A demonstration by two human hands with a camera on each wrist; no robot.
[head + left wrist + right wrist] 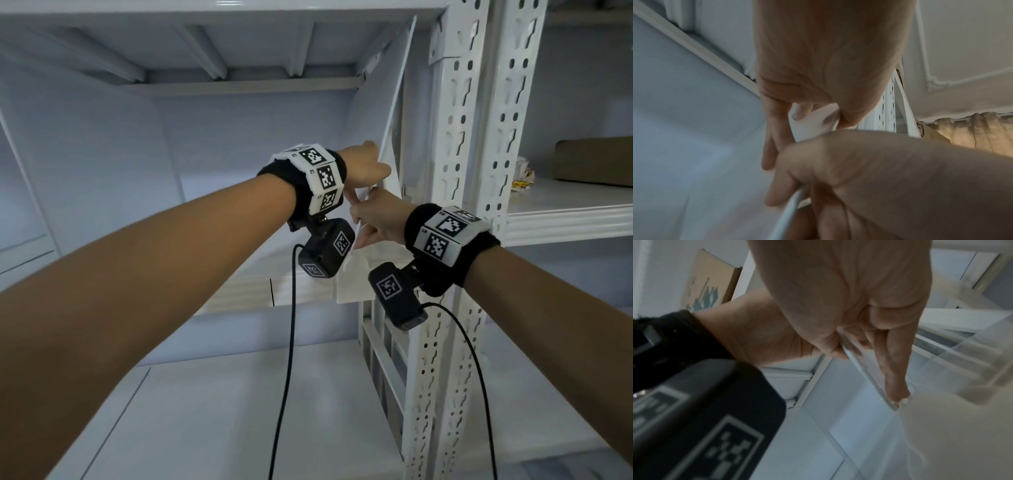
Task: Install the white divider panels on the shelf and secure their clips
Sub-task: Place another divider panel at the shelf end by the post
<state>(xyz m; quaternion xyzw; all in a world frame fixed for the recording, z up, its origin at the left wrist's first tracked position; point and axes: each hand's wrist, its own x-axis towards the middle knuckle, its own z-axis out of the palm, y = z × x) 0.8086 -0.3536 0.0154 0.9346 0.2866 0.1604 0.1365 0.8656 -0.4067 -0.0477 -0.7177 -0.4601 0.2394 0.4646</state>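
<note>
A thin white divider panel stands tilted at the right end of the shelf bay, close to the perforated upright. My left hand pinches its front edge at mid height. In the left wrist view the thumb and fingers of the left hand squeeze a white piece of the panel. Just below, my right hand grips the same edge. In the right wrist view one of the right hand's fingers lies straight along the panel edge. I cannot make out any clip.
The shelf board under the panel and the lower shelf are white metal. A second upright stands right beside the first. In the neighbouring bay lie a cardboard box and a small packet. Camera cables hang from both wrists.
</note>
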